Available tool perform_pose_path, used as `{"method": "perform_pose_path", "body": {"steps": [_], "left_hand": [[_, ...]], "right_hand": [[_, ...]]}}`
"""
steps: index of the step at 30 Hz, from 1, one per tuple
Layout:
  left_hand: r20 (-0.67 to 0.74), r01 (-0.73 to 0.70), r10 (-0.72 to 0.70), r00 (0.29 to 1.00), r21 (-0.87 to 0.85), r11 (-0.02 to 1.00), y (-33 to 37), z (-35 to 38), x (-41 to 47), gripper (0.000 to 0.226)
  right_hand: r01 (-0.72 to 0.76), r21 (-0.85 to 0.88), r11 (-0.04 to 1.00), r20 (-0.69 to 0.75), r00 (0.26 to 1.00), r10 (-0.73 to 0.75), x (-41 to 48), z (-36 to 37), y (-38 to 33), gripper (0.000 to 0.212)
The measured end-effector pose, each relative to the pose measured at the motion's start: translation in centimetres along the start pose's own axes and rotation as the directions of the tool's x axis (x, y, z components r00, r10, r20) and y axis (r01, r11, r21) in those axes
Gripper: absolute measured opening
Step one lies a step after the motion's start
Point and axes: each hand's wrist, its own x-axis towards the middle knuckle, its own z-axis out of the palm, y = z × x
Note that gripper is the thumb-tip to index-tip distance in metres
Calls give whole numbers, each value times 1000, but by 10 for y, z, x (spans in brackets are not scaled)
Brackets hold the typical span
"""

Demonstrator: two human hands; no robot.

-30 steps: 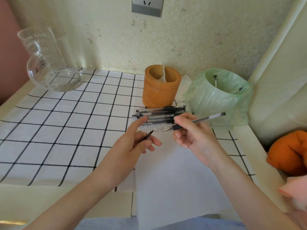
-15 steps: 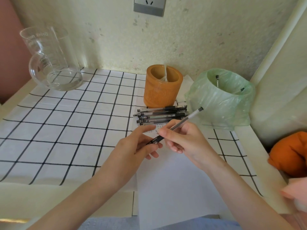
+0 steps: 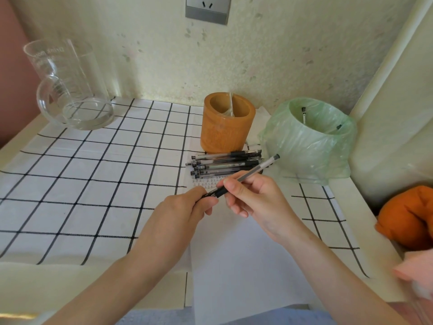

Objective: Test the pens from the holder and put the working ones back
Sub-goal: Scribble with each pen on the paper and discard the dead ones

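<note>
My right hand (image 3: 255, 202) grips a pen (image 3: 249, 175) near its black grip, in front of the holder (image 3: 226, 127). My left hand (image 3: 185, 207) pinches the cap (image 3: 209, 194) at the pen's tip. I can't tell if the cap is fully on. More pens (image 3: 225, 164) lie piled just in front of the holder.

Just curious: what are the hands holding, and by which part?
One pen, between both hands: the right hand pinches its barrel by the black grip, the left hand pinches the cap at its tip end.
</note>
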Motion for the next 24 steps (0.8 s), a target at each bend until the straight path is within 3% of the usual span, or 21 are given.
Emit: {"method": "perform_pose_path", "body": {"steps": [7,12,15,19,22,24], "left_hand": [[46,16,-16,999,5,1000,1,-2,-3,30],[62,103,-99,993,-75,992,-1,0,-3,31],[-4,39,-38,999,88,995,2,0,-2,29],[-77,-111,144,987,329,938,6,0,-3,23],[-76,-171,215,974,380,909,2,-4,-2,24],[-88,-141,180,980,336,931,1,-3,-2,28]], "right_hand": [[3,7,1000,18,1000,-3,-1,2,3,24],[-14,6,1000,26,1000,14,0,4,3,24],[-48,26,998,18,999,48,0,5,5,27],[-48,90,995,1,999,48,-1,10,5,25],[-21,124,992,0,1000,21,-1,11,4,23],[-18,140,990,4,1000,17,-2,12,2,22]]}}
